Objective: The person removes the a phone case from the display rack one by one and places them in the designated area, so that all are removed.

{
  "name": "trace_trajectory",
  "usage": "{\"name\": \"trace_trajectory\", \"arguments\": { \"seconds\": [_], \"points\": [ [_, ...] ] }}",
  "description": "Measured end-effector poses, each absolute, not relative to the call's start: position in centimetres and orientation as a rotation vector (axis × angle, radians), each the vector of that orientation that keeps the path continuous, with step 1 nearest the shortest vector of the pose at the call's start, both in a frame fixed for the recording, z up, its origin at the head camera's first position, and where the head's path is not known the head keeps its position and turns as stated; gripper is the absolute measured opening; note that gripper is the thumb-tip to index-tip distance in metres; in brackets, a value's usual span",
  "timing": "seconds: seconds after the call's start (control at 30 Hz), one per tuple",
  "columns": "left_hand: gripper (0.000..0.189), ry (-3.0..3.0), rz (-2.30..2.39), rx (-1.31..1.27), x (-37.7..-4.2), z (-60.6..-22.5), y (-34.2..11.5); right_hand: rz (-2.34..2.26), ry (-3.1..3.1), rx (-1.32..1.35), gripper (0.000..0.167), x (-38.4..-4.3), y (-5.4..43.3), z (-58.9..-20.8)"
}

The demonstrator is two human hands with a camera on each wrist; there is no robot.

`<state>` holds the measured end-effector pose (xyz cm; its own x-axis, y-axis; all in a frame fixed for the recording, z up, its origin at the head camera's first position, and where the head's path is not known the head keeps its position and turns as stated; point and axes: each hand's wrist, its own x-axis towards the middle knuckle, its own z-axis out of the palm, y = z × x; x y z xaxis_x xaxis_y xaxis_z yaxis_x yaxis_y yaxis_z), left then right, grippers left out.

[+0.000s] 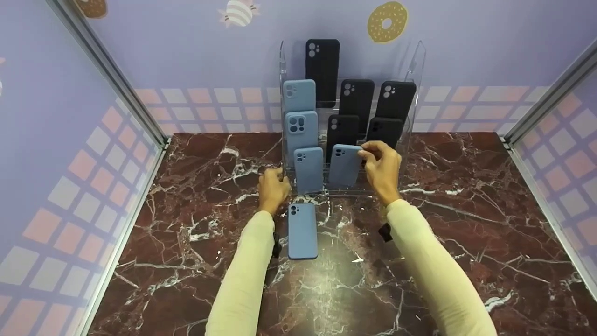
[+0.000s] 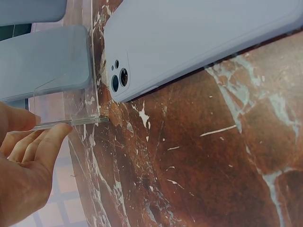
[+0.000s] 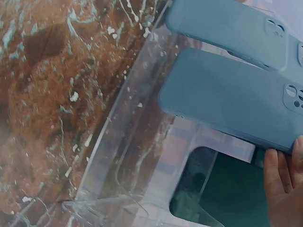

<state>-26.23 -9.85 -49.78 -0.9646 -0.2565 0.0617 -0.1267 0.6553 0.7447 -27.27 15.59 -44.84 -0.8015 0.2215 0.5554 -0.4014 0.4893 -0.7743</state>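
Note:
A clear tiered phone case stand point(image 1: 345, 192) holds blue and black phone cases. My right hand point(image 1: 385, 165) pinches the upper right corner of a blue phone case point(image 1: 344, 170) at the stand's front tier. Fingers and thumb meet at that case's edge, near its camera cutouts, in the right wrist view point(image 3: 286, 177). My left hand point(image 1: 274, 189) grips the stand's left side panel, its clear edge point(image 2: 87, 121) lying between thumb and fingers in the left wrist view. Another blue case point(image 1: 308, 170) leans in the front tier, left of the pinched one.
One blue case point(image 1: 303, 233) lies flat on the dark red marbled table point(image 1: 186, 280), in front of the stand. Black cases point(image 1: 357, 102) and more blue ones point(image 1: 299, 95) fill the tiers behind. Patterned lilac walls point(image 1: 186, 51) enclose the back and both sides.

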Motion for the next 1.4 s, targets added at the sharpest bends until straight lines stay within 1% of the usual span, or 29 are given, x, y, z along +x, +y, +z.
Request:
{"name": "trace_trajectory", "arguments": {
  "seconds": [0.5,0.77,0.9,1.07,1.23,1.4],
  "points": [
    [0.023,-2.701,-1.215,0.317,-26.2,-49.8,-9.9,1.359,-2.067,0.184,0.009,-25.8,16.9,-42.9],
    [0.027,-2.704,-1.231,0.307,-26.1,-49.8,-9.9,1.351,-2.107,0.218,0.009,-24.5,17.1,-42.2],
    [0.025,-2.690,-1.235,0.289,-26.1,-49.8,-9.8,1.366,-2.121,0.243,0.009,-23.9,17.1,-42.0],
    [0.026,-2.690,-1.231,0.286,-26.1,-49.7,-9.9,1.345,-2.169,0.278,0.009,-23.3,17.0,-42.1],
    [0.029,-2.686,-1.243,0.286,-26.1,-49.7,-9.9,1.354,-2.271,0.257,0.009,-22.7,16.8,-42.6],
    [0.024,-2.688,-1.242,0.292,-26.1,-49.7,-9.9,1.351,-2.381,0.228,0.011,-22.2,16.7,-43.5]
  ]
}}
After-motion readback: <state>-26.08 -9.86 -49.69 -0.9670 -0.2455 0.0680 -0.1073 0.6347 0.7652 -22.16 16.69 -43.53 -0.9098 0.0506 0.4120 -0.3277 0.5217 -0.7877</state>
